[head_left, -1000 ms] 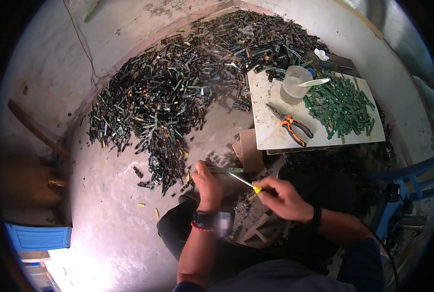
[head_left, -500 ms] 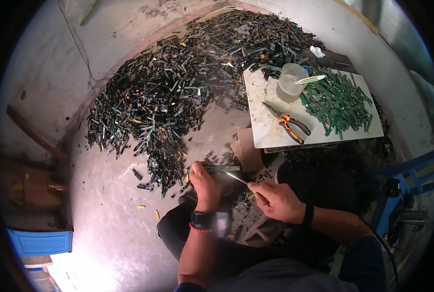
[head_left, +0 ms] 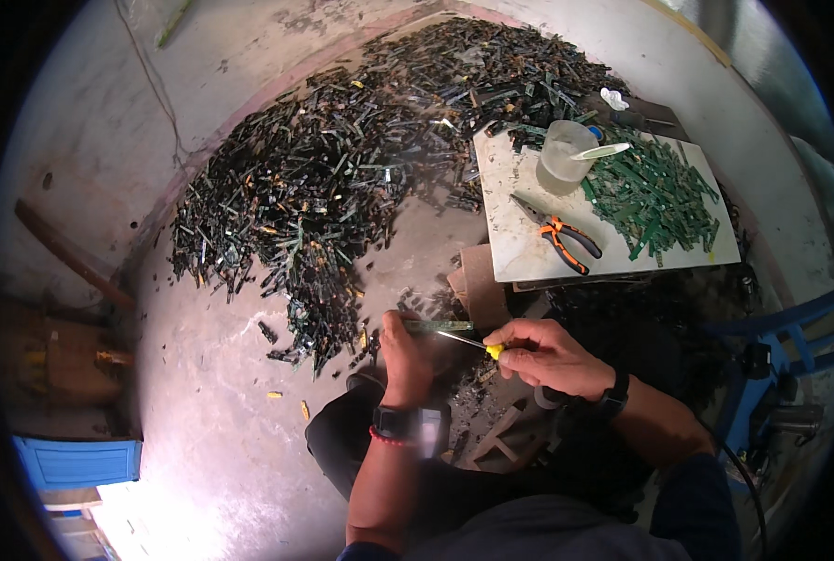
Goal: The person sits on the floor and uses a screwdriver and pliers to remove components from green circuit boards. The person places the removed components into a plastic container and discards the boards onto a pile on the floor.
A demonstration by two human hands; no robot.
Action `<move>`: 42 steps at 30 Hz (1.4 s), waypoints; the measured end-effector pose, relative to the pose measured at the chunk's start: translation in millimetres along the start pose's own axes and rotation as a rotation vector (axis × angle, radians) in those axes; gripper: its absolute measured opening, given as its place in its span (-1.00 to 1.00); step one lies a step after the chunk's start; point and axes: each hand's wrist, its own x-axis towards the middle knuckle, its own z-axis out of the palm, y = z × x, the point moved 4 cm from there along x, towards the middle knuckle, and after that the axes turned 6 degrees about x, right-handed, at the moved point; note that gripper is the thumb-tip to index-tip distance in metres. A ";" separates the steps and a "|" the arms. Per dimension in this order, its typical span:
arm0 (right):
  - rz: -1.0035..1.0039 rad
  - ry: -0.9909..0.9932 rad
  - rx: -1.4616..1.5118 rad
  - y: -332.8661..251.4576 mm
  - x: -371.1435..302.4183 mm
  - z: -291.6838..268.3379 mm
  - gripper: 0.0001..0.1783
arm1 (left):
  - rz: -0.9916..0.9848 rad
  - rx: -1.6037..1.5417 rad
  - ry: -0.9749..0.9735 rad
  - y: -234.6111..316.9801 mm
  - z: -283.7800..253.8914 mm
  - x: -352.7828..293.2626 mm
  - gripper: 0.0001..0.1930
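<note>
My left hand (head_left: 405,363) is closed on one end of a narrow green circuit board strip (head_left: 440,326), which points to the right above my lap. In my right hand (head_left: 553,355) is a screwdriver (head_left: 494,351) with a yellow handle, gripped between thumb and fingers. Its thin metal shaft reaches left to the underside of the strip; whether the tip touches it I cannot tell. Small dark scraps (head_left: 473,411) lie below my hands.
A heap of dark strips (head_left: 295,187) spreads over the floor ahead. On a white board (head_left: 510,248) at right lie orange-handled pliers (head_left: 559,238), a cloudy plastic tub (head_left: 559,159) with a pale spoon-like tool (head_left: 602,151), and piled green strips (head_left: 655,201). Cardboard (head_left: 481,285) stands beside it.
My right hand has turned and shifted slightly right and up, showing more of the screwdriver's yellow handle. The shaft now lies closer along the strip. My left hand still holds the strip.
</note>
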 end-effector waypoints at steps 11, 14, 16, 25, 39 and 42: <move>-0.134 -0.011 -0.269 -3.1 0.6 -4.3 -0.77 | 0.289 0.376 -0.113 16.5 13.0 -14.4 -0.75; -0.059 0.023 -0.104 0.0 3.4 1.8 -0.75 | 0.543 0.690 -0.091 32.4 20.7 -26.0 -0.89; -0.075 0.060 -0.054 5.5 3.6 3.7 -0.78 | 0.482 0.674 -0.135 37.5 20.8 -27.8 -0.82; -0.443 0.216 -0.677 12.6 -1.7 18.8 -0.71 | 0.577 0.790 -0.106 35.3 18.9 -25.5 -0.62; 0.075 0.005 0.581 29.5 11.3 46.0 -0.82 | -0.324 -0.563 -0.164 55.8 38.2 -25.1 -0.55; 0.069 0.012 0.609 29.8 13.6 49.6 -0.82 | -0.311 -0.486 -0.036 67.0 42.0 -33.1 -0.49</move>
